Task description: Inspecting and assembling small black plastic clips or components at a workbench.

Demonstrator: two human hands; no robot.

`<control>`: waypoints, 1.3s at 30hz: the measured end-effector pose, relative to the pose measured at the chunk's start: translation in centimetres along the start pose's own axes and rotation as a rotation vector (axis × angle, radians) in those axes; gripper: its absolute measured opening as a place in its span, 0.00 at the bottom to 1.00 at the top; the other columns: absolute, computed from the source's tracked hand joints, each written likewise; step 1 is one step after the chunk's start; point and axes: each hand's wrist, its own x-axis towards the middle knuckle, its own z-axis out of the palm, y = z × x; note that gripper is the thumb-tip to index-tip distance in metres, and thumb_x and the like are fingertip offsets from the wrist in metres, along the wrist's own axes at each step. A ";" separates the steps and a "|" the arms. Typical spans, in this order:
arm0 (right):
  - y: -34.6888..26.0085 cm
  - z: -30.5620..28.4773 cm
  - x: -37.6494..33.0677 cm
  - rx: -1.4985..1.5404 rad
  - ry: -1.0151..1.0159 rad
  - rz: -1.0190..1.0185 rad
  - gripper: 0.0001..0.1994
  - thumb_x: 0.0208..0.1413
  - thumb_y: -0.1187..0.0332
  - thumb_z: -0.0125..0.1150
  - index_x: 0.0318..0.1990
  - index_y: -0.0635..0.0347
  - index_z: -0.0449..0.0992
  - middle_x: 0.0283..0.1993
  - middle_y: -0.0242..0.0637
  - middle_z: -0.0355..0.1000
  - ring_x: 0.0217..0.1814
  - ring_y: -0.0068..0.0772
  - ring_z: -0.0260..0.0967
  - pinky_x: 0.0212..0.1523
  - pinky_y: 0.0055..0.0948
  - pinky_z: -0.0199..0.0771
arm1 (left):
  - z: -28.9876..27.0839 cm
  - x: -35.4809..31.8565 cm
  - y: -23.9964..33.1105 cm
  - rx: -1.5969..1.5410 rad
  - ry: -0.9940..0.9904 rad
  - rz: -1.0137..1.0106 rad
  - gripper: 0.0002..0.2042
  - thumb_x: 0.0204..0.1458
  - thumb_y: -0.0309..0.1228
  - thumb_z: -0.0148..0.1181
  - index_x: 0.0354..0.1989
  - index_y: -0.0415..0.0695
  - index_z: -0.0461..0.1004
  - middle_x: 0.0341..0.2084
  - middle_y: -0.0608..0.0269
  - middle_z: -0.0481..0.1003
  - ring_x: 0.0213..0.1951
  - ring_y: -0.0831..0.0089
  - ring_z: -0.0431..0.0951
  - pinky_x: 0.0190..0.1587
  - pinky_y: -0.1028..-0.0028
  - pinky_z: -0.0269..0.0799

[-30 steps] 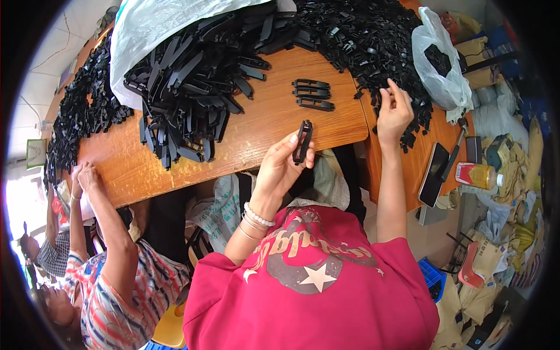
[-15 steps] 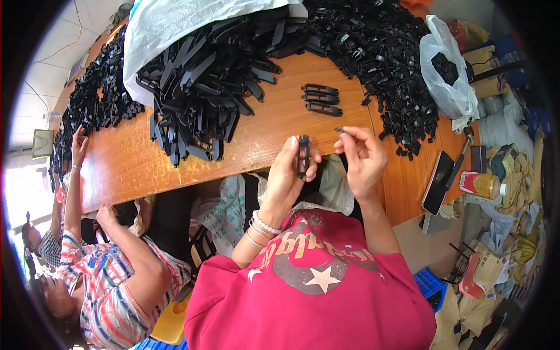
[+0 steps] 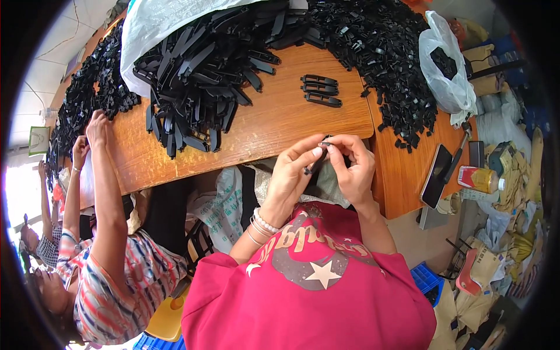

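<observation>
wooden table (image 3: 274,125), bright daylight at left

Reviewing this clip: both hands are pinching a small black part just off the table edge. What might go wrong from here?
1. The left hand and right hand hold the small black part over the lap, beyond the wooden table; a slip would likely drop it among the bags below.
2. The pile of small black pieces reaches the table's right edge, so a nudge may spill some.
3. The dark phone overhangs that corner and might get knocked off.
</observation>
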 end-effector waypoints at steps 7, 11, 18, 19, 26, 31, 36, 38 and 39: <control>-0.4 -0.2 -0.2 -0.005 0.035 -0.016 0.04 0.54 0.81 0.59 0.37 0.67 0.73 0.35 0.38 0.74 0.34 0.24 0.75 0.34 0.23 0.75 | -0.5 -1.1 0.2 -0.134 -0.142 -0.128 0.19 0.63 0.27 0.48 0.60 0.30 0.60 0.46 0.50 0.74 0.42 0.64 0.79 0.42 0.70 0.82; -0.3 -0.1 0.0 -0.407 0.181 -0.299 0.08 0.45 0.83 0.64 0.34 0.64 0.75 0.35 0.40 0.72 0.32 0.37 0.73 0.28 0.30 0.73 | 0.7 -1.9 0.2 -0.024 -0.159 0.046 0.21 0.62 0.26 0.50 0.61 0.32 0.61 0.43 0.55 0.74 0.40 0.70 0.76 0.45 0.70 0.76; -1.6 0.4 0.0 -0.561 0.204 -0.462 0.10 0.41 0.84 0.65 0.33 0.65 0.74 0.32 0.40 0.71 0.30 0.40 0.73 0.28 0.32 0.75 | 2.2 -3.1 -0.3 0.389 -0.058 0.233 0.22 0.62 0.27 0.51 0.63 0.33 0.61 0.53 0.58 0.69 0.52 0.75 0.70 0.52 0.75 0.68; -2.0 0.5 0.0 -0.540 0.196 -0.467 0.10 0.42 0.84 0.65 0.34 0.67 0.75 0.32 0.41 0.72 0.30 0.40 0.73 0.29 0.31 0.76 | 1.9 -3.1 -0.5 0.546 -0.061 0.297 0.22 0.62 0.27 0.51 0.63 0.33 0.61 0.54 0.58 0.68 0.53 0.76 0.68 0.53 0.76 0.66; -2.5 -0.1 0.1 -0.473 0.024 -0.497 0.15 0.46 0.83 0.60 0.44 0.72 0.76 0.41 0.46 0.73 0.37 0.44 0.75 0.35 0.33 0.77 | 2.2 -3.7 0.3 0.564 -0.111 0.338 0.21 0.62 0.29 0.50 0.62 0.32 0.62 0.47 0.62 0.68 0.47 0.78 0.68 0.50 0.79 0.65; -3.6 -0.7 0.0 -0.544 -0.070 -0.543 0.17 0.47 0.83 0.55 0.48 0.73 0.75 0.44 0.49 0.72 0.39 0.47 0.74 0.36 0.35 0.78 | 3.0 -4.4 1.4 0.629 -0.136 0.348 0.20 0.62 0.30 0.51 0.60 0.32 0.65 0.46 0.63 0.68 0.41 0.80 0.69 0.40 0.81 0.70; -3.1 -0.6 0.3 -0.386 -0.118 -0.414 0.21 0.44 0.87 0.52 0.49 0.70 0.76 0.46 0.49 0.71 0.41 0.48 0.73 0.36 0.34 0.77 | 3.0 -4.2 1.8 0.504 -0.123 0.244 0.20 0.62 0.29 0.53 0.59 0.33 0.66 0.44 0.64 0.70 0.35 0.82 0.71 0.37 0.81 0.70; -2.3 -0.4 0.4 -0.356 -0.101 -0.451 0.22 0.43 0.88 0.51 0.49 0.69 0.76 0.47 0.49 0.71 0.42 0.48 0.73 0.37 0.34 0.76 | 2.5 -3.9 1.8 0.455 -0.127 0.214 0.19 0.62 0.29 0.52 0.60 0.33 0.66 0.43 0.64 0.70 0.34 0.82 0.71 0.37 0.81 0.70; -2.1 -0.3 0.4 -0.359 -0.114 -0.434 0.22 0.43 0.88 0.52 0.49 0.68 0.76 0.49 0.48 0.70 0.44 0.48 0.72 0.37 0.34 0.75 | 2.1 -3.8 1.8 0.436 -0.128 0.199 0.19 0.62 0.29 0.53 0.60 0.33 0.66 0.42 0.65 0.71 0.34 0.82 0.71 0.37 0.81 0.70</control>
